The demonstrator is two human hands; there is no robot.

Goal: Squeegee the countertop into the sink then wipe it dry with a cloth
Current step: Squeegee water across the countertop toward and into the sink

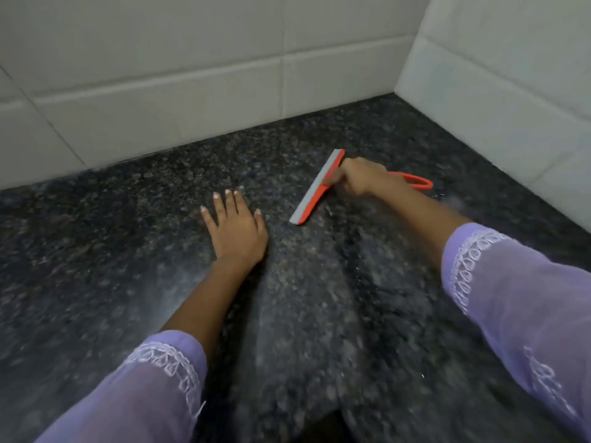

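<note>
My right hand [358, 177] gripped the squeegee [316, 187] near the corner while my left hand [236, 228] lay flat on the countertop [319, 314]; squeegeeing seemed underway, neither sink nor cloth visible.

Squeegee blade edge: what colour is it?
Grey, on an orange-red squeegee body; it shows in the head view.

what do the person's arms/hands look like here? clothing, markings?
Both arms wear loose, thin lilac sleeves, left sleeve and right sleeve, each ending partway down the forearm. The cuffs carry white lace-like embroidery in a looped pattern. Left hand and right hand are bare: no gloves, rings or watch visible.
</note>
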